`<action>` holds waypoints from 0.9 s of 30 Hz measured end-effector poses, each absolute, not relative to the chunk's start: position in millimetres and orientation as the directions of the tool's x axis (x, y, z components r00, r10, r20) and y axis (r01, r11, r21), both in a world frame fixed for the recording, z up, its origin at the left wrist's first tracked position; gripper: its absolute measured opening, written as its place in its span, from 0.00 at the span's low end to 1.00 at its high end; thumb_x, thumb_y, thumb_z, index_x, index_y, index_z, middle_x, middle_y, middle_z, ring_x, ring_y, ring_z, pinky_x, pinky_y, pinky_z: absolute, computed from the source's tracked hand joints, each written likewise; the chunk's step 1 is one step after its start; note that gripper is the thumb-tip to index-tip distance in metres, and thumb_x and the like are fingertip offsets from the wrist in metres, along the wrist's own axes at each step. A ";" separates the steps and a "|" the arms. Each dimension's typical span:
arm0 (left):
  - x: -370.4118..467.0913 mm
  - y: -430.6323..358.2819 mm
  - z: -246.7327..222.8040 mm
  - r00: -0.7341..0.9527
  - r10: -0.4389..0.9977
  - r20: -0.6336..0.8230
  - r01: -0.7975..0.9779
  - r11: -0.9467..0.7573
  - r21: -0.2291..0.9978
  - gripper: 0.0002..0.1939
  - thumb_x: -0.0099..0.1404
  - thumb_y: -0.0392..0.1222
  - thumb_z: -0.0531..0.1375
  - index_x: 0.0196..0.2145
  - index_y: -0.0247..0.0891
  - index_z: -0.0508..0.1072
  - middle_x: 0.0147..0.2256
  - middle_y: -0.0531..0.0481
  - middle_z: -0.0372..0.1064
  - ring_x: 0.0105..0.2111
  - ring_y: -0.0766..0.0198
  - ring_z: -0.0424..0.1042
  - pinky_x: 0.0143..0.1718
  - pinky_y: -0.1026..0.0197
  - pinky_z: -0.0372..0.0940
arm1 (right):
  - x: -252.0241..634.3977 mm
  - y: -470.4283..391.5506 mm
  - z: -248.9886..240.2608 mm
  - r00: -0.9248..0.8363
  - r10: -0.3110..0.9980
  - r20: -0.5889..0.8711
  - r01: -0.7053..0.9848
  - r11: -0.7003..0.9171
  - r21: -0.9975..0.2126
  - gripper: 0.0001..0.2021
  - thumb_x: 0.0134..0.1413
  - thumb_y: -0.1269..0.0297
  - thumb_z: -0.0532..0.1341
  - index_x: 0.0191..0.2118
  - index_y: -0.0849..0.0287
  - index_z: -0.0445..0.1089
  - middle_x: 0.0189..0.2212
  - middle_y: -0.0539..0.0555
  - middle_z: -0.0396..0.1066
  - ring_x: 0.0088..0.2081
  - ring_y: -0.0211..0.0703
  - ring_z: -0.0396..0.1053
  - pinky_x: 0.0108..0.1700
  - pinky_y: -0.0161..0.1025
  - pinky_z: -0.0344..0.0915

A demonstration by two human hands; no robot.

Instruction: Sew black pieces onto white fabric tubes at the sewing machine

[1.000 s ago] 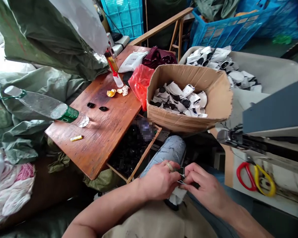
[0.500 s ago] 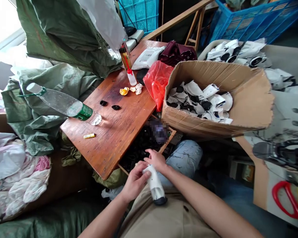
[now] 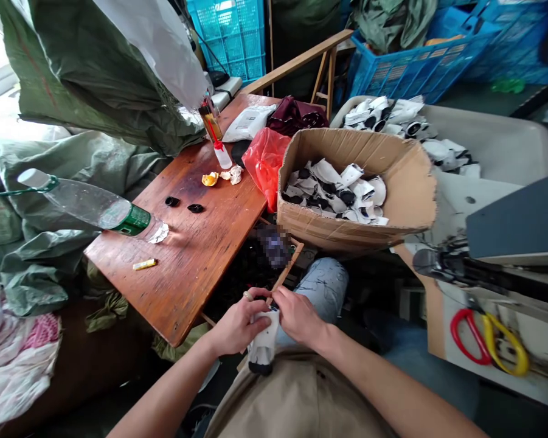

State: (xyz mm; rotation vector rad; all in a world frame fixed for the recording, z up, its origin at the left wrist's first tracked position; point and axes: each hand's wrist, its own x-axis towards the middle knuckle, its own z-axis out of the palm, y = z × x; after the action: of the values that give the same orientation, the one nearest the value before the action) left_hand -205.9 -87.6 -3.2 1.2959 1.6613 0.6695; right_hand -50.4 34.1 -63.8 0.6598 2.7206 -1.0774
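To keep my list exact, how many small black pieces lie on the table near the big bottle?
2: one piece right of the big bottle, the other piece farther right. The bottle's label may hide others.

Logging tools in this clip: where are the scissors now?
In the head view, the scissors, with one red and one yellow handle, lie at the lower right on a pale work surface, right of the right hand and below the slate-grey panel.

Upper-left light glosses the tabletop (image 3: 182, 261).

White piece (image 3: 262, 345), black at near end
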 end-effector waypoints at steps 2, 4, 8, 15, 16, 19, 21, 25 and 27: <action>-184.6 -70.8 -0.5 -0.036 0.959 -0.283 0.398 0.273 0.876 0.11 0.71 0.47 0.57 0.39 0.38 0.74 0.53 0.42 0.67 0.50 0.55 0.69 0.55 0.53 0.64 | -20.7 38.7 -52.1 -0.846 0.496 -0.193 0.485 0.567 -0.666 0.26 0.54 0.77 0.51 0.58 0.61 0.66 0.50 0.62 0.74 0.49 0.52 0.75 0.49 0.45 0.71; -160.4 -57.8 3.2 -0.031 0.963 -0.268 0.311 0.264 0.913 0.12 0.71 0.48 0.58 0.38 0.37 0.74 0.49 0.42 0.68 0.47 0.56 0.70 0.52 0.55 0.65 | 4.6 42.4 -44.3 -0.734 0.673 -0.091 0.503 0.449 -0.739 0.28 0.52 0.78 0.50 0.61 0.62 0.62 0.49 0.62 0.76 0.49 0.51 0.76 0.49 0.46 0.72; -117.2 -39.4 17.9 0.024 0.977 -0.213 0.204 0.204 0.958 0.12 0.71 0.49 0.59 0.38 0.37 0.74 0.51 0.41 0.67 0.51 0.55 0.68 0.53 0.56 0.64 | 40.2 48.0 -29.2 -0.398 0.917 -0.012 0.442 0.180 -0.879 0.11 0.58 0.69 0.55 0.46 0.57 0.66 0.41 0.58 0.80 0.42 0.48 0.79 0.44 0.43 0.75; -66.5 -16.5 34.3 0.151 0.988 -0.042 -0.003 0.043 0.999 0.13 0.71 0.49 0.61 0.36 0.37 0.74 0.48 0.42 0.66 0.51 0.55 0.67 0.54 0.55 0.63 | 84.0 59.8 -7.6 -0.230 0.973 0.034 0.182 0.078 -0.980 0.07 0.58 0.60 0.64 0.36 0.54 0.65 0.38 0.56 0.81 0.38 0.47 0.81 0.38 0.39 0.77; -59.8 -14.8 33.4 0.149 0.986 -0.067 -0.061 0.077 0.995 0.13 0.70 0.50 0.61 0.35 0.37 0.74 0.48 0.42 0.67 0.49 0.55 0.68 0.51 0.55 0.64 | 90.1 62.3 -7.0 -0.222 0.972 0.082 0.160 0.119 -0.980 0.06 0.58 0.62 0.63 0.36 0.54 0.65 0.38 0.55 0.81 0.39 0.46 0.81 0.39 0.39 0.77; -45.3 -11.2 28.9 0.151 0.982 -0.113 -0.079 0.126 0.989 0.14 0.70 0.51 0.61 0.34 0.37 0.73 0.49 0.42 0.67 0.49 0.55 0.68 0.48 0.56 0.65 | 107.1 70.7 -4.9 -0.178 0.952 0.250 0.194 0.283 -0.939 0.03 0.59 0.68 0.62 0.37 0.54 0.66 0.36 0.53 0.81 0.39 0.44 0.81 0.40 0.37 0.76; -43.9 -7.3 27.2 0.174 0.980 -0.098 0.032 0.094 0.995 0.15 0.70 0.51 0.61 0.35 0.36 0.74 0.50 0.41 0.67 0.51 0.54 0.67 0.51 0.55 0.64 | 117.7 76.1 -1.1 -0.184 0.926 0.330 0.259 0.370 -0.892 0.08 0.58 0.71 0.61 0.43 0.55 0.68 0.35 0.52 0.80 0.38 0.43 0.80 0.40 0.36 0.75; -58.8 10.7 33.3 0.321 0.944 -0.077 0.295 -0.023 0.955 0.12 0.72 0.47 0.59 0.36 0.36 0.73 0.48 0.40 0.69 0.50 0.56 0.69 0.52 0.55 0.65 | 143.5 84.6 11.8 -0.494 0.822 0.284 0.292 0.464 -0.836 0.19 0.58 0.78 0.54 0.51 0.54 0.71 0.41 0.53 0.76 0.42 0.41 0.77 0.45 0.36 0.71; -66.4 21.9 39.8 0.426 0.903 -0.053 0.411 -0.141 0.901 0.08 0.71 0.42 0.58 0.37 0.36 0.73 0.47 0.41 0.70 0.47 0.57 0.70 0.52 0.55 0.65 | 158.9 88.5 17.6 -0.709 0.694 0.124 0.288 0.446 -0.848 0.16 0.56 0.77 0.56 0.46 0.55 0.74 0.41 0.53 0.75 0.41 0.41 0.75 0.43 0.36 0.70</action>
State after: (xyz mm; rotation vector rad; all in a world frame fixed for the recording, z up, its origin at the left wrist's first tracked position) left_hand -66.4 21.9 39.8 1.7383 1.1430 0.6542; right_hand 158.9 88.5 17.6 1.1173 3.0394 -1.6081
